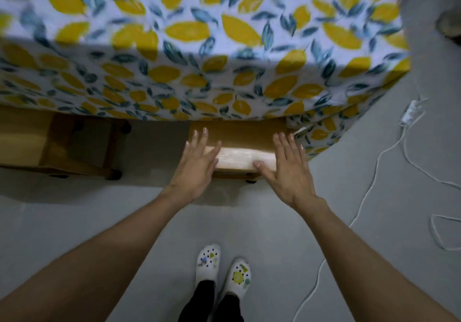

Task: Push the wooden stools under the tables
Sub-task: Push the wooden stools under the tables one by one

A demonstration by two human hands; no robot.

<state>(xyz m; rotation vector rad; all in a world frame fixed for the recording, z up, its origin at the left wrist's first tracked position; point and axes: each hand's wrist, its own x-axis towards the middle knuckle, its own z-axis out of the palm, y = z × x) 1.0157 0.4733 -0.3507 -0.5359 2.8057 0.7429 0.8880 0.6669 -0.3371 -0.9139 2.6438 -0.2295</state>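
Grey floor (74, 222) all round, with a lemon-print tablecloth (199, 47) hiding the worktop completely. Wooden stool (239, 155) is mostly tucked under it, only the near edge showing. Left hand (197, 167) and right hand (287, 169) are spread flat against that edge, not gripping. Second stool (32, 144) is cut off at left. No readable writing anywhere.

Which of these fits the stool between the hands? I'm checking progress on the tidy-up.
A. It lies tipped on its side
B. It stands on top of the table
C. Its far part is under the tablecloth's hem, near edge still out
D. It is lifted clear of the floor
C: the stool stands upright with its far part shadowed under the lemon-print tablecloth, while the left hand and right hand rest open at its exposed near edge.
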